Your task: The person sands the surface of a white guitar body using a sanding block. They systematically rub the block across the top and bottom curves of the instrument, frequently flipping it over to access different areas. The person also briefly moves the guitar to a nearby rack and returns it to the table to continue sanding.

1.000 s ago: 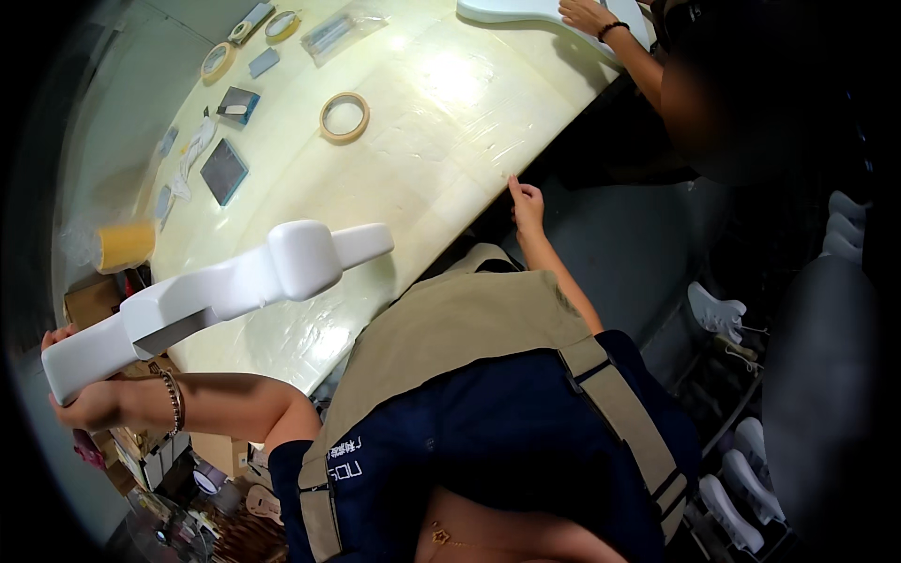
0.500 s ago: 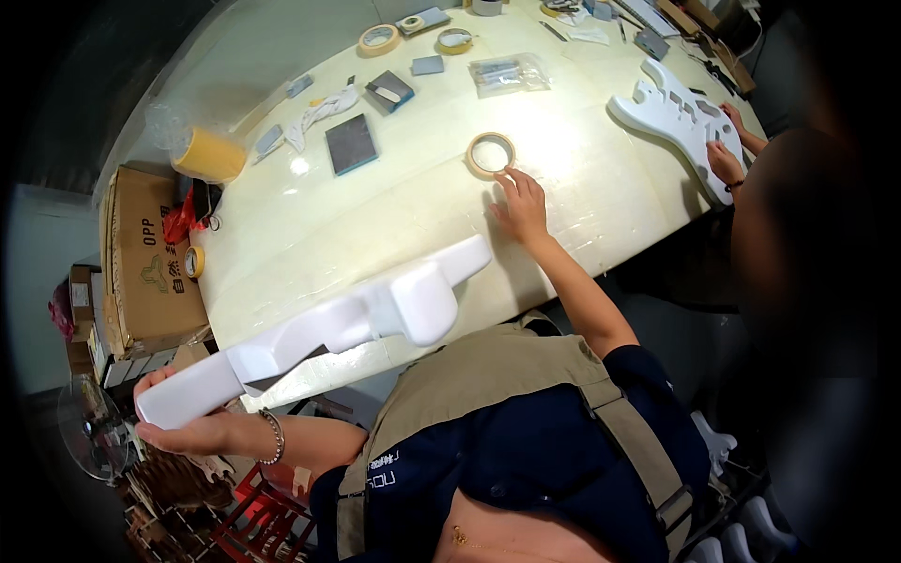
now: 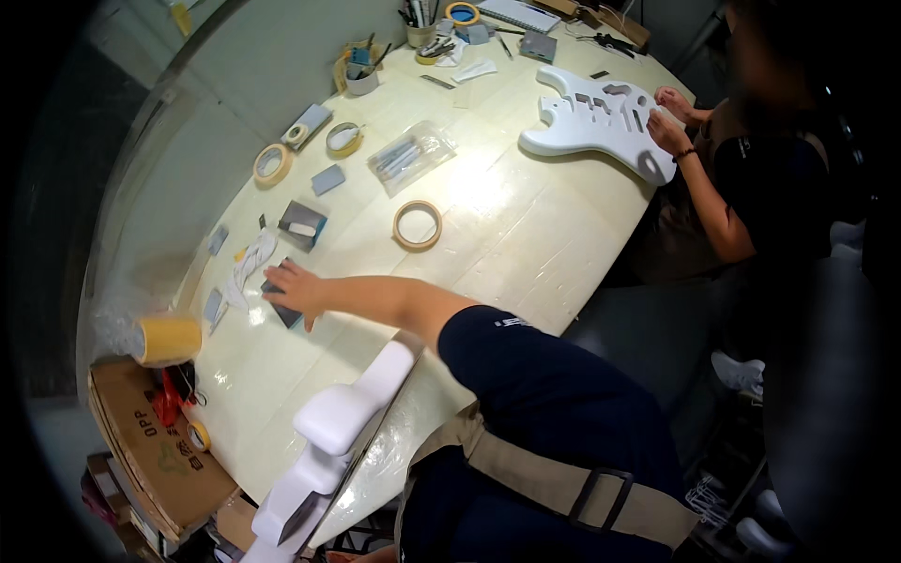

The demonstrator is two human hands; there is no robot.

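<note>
Pale, glossy table (image 3: 507, 216): before me.
White, contoured guitar body (image 3: 340, 418): along the near edge; I can't see my left hand's grip.
Right hand (image 3: 298, 289): fingers spread, closed round nothing.
Dark-grey rectangular pad (image 3: 287, 315): tabletop, partly under my fingers.

Head view: left one of side-by-side fisheye pair worn on person's head, looking down and forward across table (image 3: 507, 235). Nearest to lens: wearer's own navy sleeve (image 3: 554, 375) and tan strap (image 3: 526, 481), large, toward 5 o'clock. Right hand (image 3: 296, 291) farther out, at 9 o'clock. Co-worker (image 3: 784, 178) at 2 o'clock; cardboard box (image 3: 188, 493) at 8 o'clock. Far tabletop reaches 12 o'clock. Wide coverage, dark rim, edges bending.
</note>
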